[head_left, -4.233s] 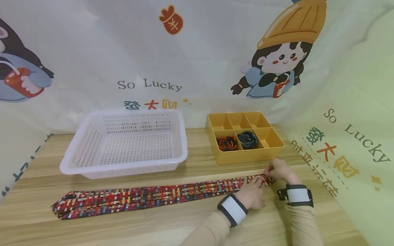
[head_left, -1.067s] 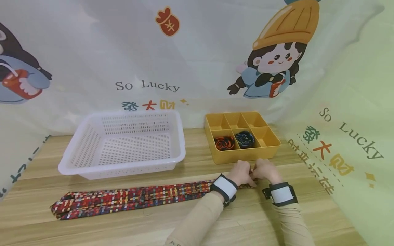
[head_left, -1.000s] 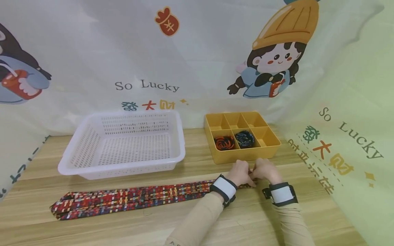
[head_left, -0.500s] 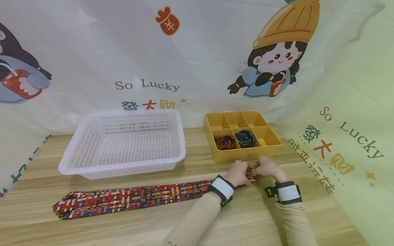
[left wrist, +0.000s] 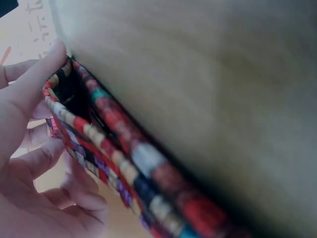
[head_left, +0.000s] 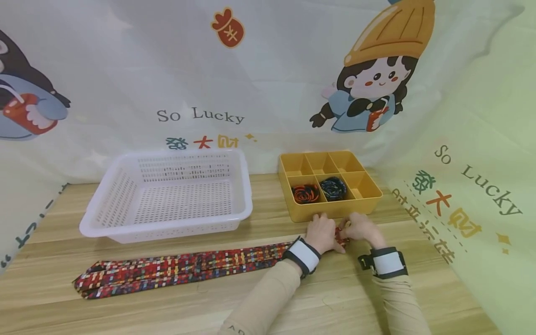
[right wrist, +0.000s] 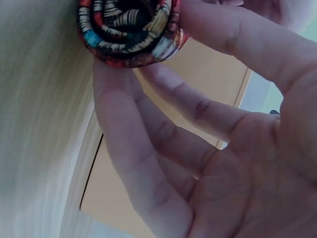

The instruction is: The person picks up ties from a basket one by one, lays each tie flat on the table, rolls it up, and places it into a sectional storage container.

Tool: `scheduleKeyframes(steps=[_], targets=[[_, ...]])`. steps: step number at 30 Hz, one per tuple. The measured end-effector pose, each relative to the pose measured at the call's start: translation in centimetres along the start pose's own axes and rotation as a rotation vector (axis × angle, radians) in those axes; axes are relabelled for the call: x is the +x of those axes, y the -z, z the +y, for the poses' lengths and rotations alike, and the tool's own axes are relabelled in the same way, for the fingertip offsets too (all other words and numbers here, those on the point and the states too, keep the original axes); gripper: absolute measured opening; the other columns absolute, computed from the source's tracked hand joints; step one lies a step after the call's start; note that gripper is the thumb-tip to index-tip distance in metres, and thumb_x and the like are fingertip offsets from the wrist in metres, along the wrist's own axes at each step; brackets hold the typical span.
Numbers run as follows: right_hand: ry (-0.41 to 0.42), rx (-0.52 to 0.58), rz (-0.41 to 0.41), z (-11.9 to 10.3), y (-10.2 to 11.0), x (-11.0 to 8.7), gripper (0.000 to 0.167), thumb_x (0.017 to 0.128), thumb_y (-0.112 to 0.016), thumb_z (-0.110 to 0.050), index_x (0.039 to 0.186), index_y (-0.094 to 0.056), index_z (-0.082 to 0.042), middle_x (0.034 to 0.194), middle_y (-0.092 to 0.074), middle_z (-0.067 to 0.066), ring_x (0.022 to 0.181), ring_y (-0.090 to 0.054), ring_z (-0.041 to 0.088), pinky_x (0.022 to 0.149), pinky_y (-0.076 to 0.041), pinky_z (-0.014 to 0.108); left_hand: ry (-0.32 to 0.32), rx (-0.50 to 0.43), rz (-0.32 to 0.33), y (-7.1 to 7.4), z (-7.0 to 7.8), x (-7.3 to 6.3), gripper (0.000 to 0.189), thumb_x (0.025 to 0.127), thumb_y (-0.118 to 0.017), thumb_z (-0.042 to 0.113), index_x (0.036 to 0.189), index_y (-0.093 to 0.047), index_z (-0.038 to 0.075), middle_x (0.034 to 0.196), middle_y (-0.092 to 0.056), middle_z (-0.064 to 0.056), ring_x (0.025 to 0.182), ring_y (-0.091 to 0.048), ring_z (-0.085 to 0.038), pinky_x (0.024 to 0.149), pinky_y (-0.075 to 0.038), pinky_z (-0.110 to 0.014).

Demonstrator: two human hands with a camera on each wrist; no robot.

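A red, multicoloured patterned necktie (head_left: 188, 267) lies lengthwise along the table, its wide pointed end at the left. Its narrow end is wound into a small roll, seen end-on in the right wrist view as a coiled necktie end (right wrist: 131, 47). My right hand (head_left: 361, 228) pinches this roll between thumb and fingers. Just left of it, my left hand (head_left: 320, 234) holds the tie beside the roll and hides part of it. In the left wrist view, the left thumb and fingers are at the layered fabric (left wrist: 109, 148), which stands on edge.
Behind the hands stands a yellow divided box (head_left: 335, 211). It holds an orange-and-black rolled tie (head_left: 305, 194) and a dark blue rolled tie (head_left: 333, 188) in its front compartments. A white perforated basket (head_left: 167, 228) sits at the back left. A printed cloth (head_left: 276, 83) hangs behind.
Over about four seconds, both hands have moved left as the narrow end has been rolled up. In the last second, the left fingers have shifted around the roll while the right hand stays by it.
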State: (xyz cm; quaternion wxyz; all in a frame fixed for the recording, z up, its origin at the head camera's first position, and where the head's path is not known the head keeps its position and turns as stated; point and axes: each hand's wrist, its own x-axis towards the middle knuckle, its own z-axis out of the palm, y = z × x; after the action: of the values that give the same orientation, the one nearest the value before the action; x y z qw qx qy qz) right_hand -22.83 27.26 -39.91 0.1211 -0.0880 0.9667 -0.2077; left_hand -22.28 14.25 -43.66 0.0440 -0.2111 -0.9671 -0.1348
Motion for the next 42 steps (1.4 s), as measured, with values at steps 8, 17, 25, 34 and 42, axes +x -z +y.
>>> scheduleKeyframes(steps=[8,17,25,34,42], targets=[[-0.003,0.0,0.001,-0.4,0.1,-0.2,0.026,0.07,-0.07,-0.012,0.093,-0.065,0.0,0.083,-0.062,0.013,0.072,-0.051,0.023,0.059,-0.038,0.026,-0.059,-0.13,-0.022,0.3,0.2,0.1,0.034,0.063,-0.086,0.042,0.06,-0.065,0.015,0.067,-0.066,0.002,0.06,-0.06,-0.012,0.045,-0.04,-0.023],[0.089,0.063,-0.105,-0.7,0.0,-0.6,0.027,0.077,-0.064,-0.004,0.102,-0.063,0.006,0.08,-0.065,0.011,0.065,-0.056,0.016,0.056,-0.045,0.025,-0.008,-0.121,0.02,0.5,0.3,-0.8,0.022,0.064,-0.08,0.027,0.07,-0.066,0.011,0.072,-0.067,-0.001,0.062,-0.062,-0.016,0.042,-0.04,-0.025],[0.005,-0.013,-0.042,-1.5,-0.9,0.1,0.008,0.066,-0.061,-0.003,0.071,-0.067,-0.001,0.064,-0.057,0.003,0.059,-0.048,0.015,0.052,-0.037,0.023,0.018,0.086,0.042,0.6,0.5,-1.3,0.037,0.063,-0.083,0.042,0.084,-0.074,0.014,0.091,-0.066,-0.006,0.086,-0.054,-0.021,0.061,-0.043,-0.026],[0.049,0.005,-0.056,-1.4,-0.9,0.2,0.01,0.069,-0.064,-0.003,0.077,-0.067,0.002,0.07,-0.062,0.006,0.062,-0.05,0.015,0.053,-0.039,0.023,-0.096,-0.103,0.154,0.6,-0.4,-1.5,0.017,0.063,-0.081,0.019,0.065,-0.068,0.009,0.065,-0.067,-0.002,0.057,-0.061,-0.015,0.046,-0.044,-0.025],[0.044,0.017,-0.055,-1.4,-1.0,0.2,0.009,0.068,-0.061,-0.003,0.075,-0.066,0.001,0.065,-0.055,0.001,0.059,-0.046,0.013,0.051,-0.035,0.022,-0.058,-0.098,0.071,0.7,-0.3,-1.8,0.028,0.068,-0.078,0.022,0.084,-0.063,0.005,0.079,-0.066,-0.006,0.069,-0.065,-0.02,0.055,-0.05,-0.027]])
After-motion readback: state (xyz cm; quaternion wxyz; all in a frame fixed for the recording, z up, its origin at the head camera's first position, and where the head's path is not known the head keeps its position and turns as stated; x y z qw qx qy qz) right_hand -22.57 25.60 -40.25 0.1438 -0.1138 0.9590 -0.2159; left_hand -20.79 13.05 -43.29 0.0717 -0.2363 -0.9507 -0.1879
